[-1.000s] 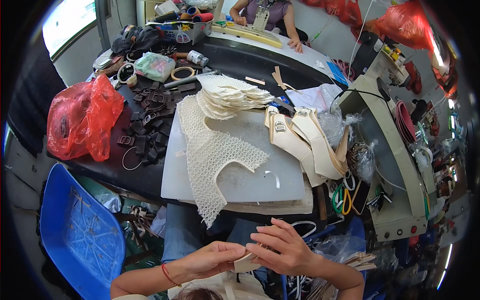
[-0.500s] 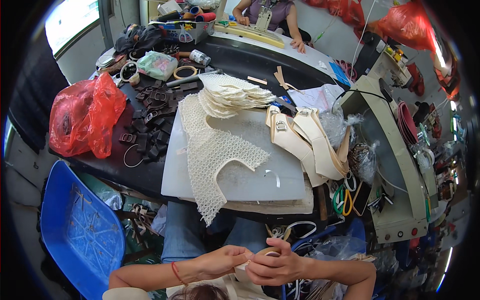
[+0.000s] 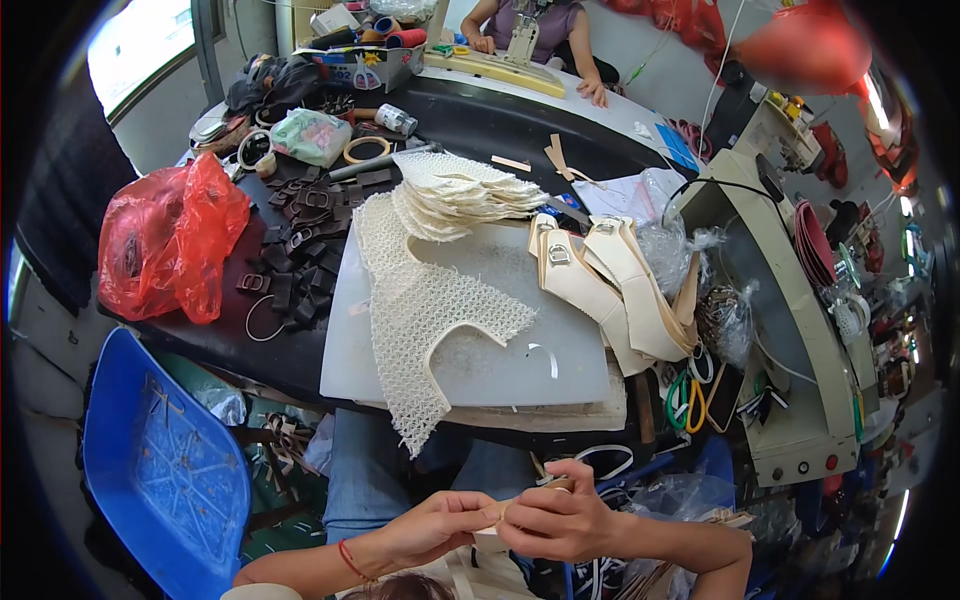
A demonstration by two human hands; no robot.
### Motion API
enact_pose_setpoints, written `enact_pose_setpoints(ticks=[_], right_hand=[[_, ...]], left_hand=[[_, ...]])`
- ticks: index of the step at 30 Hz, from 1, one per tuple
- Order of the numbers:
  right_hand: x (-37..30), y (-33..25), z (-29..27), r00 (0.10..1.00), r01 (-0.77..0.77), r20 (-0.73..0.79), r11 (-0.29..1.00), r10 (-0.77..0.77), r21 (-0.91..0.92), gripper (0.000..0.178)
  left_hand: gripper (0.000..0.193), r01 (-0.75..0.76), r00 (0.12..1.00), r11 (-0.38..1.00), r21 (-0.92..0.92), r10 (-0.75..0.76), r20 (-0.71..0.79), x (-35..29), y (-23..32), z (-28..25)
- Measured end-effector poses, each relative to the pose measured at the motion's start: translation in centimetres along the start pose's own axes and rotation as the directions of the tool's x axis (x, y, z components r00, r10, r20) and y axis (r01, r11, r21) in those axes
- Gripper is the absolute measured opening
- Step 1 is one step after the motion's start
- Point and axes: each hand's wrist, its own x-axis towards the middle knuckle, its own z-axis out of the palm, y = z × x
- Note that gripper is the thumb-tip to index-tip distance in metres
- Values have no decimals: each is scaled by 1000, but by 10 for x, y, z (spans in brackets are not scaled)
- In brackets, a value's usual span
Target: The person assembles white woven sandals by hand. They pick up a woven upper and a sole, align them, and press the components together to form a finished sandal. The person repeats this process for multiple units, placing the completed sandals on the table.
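Over my lap, my right hand [image 3: 560, 525] curls round a pale, tan-edged roll of tape [image 3: 562, 485], mostly hidden by its fingers. My left hand [image 3: 452, 520], a red cord at its wrist, pinches at the roll's left side; whatever lies between thumb and fingertips is too small to make out. In front of me, a cream woven shoe-upper piece [image 3: 400, 320] with a curved cut-out lies on a white board [image 3: 490, 375], its lower tip hanging past the board's near edge. Behind it rests a stack of similar woven pieces [image 3: 465, 190].
Cream straps with buckles [image 3: 610, 290] lie right of the board, near scissors with coloured handles [image 3: 685, 400]. Dark buckled straps [image 3: 300, 240] and a red plastic bag [image 3: 170, 240] are at left. A blue tub [image 3: 170, 480] stands lower left. Across the table, another person [image 3: 560, 30] sits at a sewing machine.
My right hand has tilted the roll, so its open ring no longer shows. My left hand has shifted slightly and still pinches beside it. The table things stay put.
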Motion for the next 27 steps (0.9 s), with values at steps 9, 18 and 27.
enact_pose_setpoints(ticks=[9, 18, 27], right_hand=[[0, 3, 5, 965, 258, -35, 963, -261, -81, 16], [1, 12, 13, 993, -65, -95, 992, 75, 104, 21], [9, 17, 7, 1000, 2, -9, 999, -1, 50, 14]], left_hand=[[19, 3, 987, 1000, -19, 0, 159, 21, -14, -9], [28, -208, 973, 917, 339, 161, 162, 20, 19, -3], [23, -99, 991, 981, 167, 82, 105, 26, 17, 1]])
